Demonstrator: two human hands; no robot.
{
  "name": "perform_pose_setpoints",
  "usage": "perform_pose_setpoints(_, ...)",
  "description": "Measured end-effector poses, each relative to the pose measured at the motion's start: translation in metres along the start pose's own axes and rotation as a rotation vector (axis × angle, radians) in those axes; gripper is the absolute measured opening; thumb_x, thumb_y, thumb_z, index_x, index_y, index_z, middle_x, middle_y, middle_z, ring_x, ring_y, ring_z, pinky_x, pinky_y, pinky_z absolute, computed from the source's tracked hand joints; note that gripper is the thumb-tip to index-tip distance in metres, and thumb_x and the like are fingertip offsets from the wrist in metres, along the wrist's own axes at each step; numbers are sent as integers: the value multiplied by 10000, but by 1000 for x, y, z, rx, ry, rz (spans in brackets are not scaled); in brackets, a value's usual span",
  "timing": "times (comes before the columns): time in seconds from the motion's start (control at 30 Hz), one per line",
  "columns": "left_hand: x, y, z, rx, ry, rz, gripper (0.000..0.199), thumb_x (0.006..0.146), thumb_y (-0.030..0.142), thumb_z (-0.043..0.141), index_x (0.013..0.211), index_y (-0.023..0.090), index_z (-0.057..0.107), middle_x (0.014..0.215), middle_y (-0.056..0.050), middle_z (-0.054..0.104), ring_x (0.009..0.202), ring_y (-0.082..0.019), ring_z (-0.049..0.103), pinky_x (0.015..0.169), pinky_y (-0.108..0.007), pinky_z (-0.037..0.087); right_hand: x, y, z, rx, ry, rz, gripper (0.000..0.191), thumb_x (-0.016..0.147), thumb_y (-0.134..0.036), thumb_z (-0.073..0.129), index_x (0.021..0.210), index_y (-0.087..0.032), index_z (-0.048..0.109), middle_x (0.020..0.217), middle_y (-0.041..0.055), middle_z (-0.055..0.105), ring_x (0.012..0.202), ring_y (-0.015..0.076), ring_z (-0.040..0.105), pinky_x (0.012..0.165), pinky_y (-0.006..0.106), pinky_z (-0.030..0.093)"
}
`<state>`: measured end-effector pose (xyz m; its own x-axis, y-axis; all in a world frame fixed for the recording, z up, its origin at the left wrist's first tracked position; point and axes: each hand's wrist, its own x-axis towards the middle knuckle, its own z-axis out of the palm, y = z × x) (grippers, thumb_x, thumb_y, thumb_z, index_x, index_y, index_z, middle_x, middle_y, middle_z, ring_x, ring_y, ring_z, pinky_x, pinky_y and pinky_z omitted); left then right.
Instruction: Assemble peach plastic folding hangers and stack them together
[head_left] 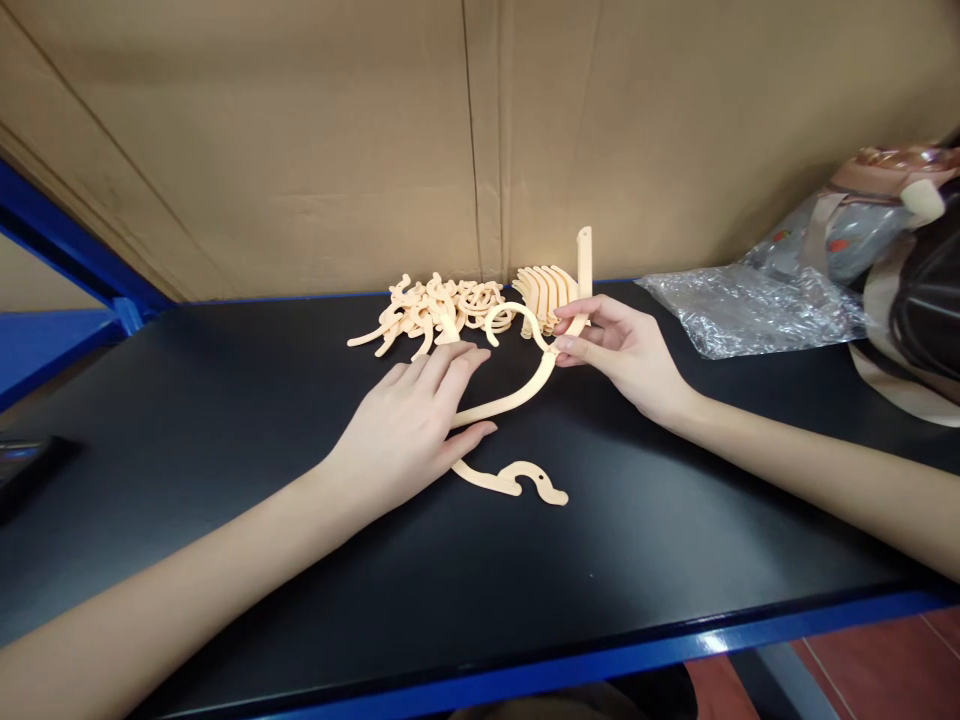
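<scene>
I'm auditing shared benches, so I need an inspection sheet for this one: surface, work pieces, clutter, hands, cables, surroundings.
Surface: black tabletop, blue edging, tiny pale speck near the front.
Work pieces: long curved strip in hand; loose pile and row of ribs behind; hooked piece partly under the left hand.
Clutter: crinkled clear plastic, strapped bottle, dark object at left, unidentifiable.
Hands: right pinches the strip; left lies over it, palm down.
Cables: nothing seen.
Surroundings: cardboard behind, reddish floor tiles.
</scene>
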<state>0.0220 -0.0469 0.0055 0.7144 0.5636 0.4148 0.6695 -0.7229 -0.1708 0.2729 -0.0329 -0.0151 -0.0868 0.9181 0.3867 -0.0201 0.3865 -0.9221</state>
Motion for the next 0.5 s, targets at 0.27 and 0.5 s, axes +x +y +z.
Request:
perform_pose_setpoints(0.27,-2,3,-2,-154,35,-56,595,837,126,609,1367,144,341,1386,-142,478,993,-241,653,755,-318,538,0,0,1,-128,-39,-39,300,740,-289,777,1023,-224,699,1009,25,681,851,148,642,716,289,577)
perform_pose_setpoints(0.5,-2,2,1,-127,26,5,467,873,95,509,1325,131,398,1178,-83,649,1005,-231,650,801,-330,487,-1,4,-1,-268,-38,-26,301,768,-356,748,1026,-214,685,1066,49,680,846,165,636,656,284,536)
